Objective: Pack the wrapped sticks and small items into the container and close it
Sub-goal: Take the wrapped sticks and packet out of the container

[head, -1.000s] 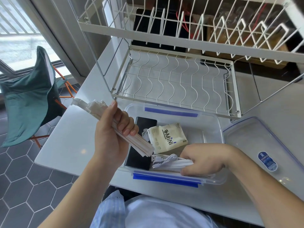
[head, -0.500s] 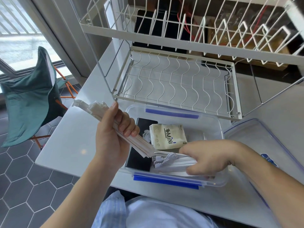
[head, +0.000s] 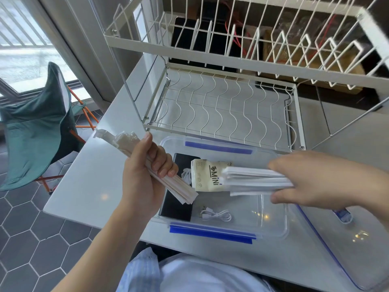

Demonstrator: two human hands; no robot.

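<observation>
A clear plastic container (head: 273,226) with blue clasps sits on a white table (head: 88,186), just in front of a white wire dish rack (head: 221,108). The left hand (head: 143,178) is wrapped around a bundle of paper-wrapped sticks (head: 174,189), held slanting above the container's left end. The right hand (head: 315,182) pinches a second stack of white wrapped sticks (head: 254,181) between thumb and fingers, level above the container's middle. Inside the container lie a flat black slab (head: 179,209) along the left wall, a soft cream tissue pack (head: 206,175) printed "MINI" beside it, and a thin coiled white cable (head: 216,216) near the front wall. The clear lid (head: 347,249), edged in blue, rests on the table to the container's right. The sticks look light, thin and stiff, in smooth paper sleeves that probably slide against each other, so gripping each bundle around its middle should keep it from fanning out.
</observation>
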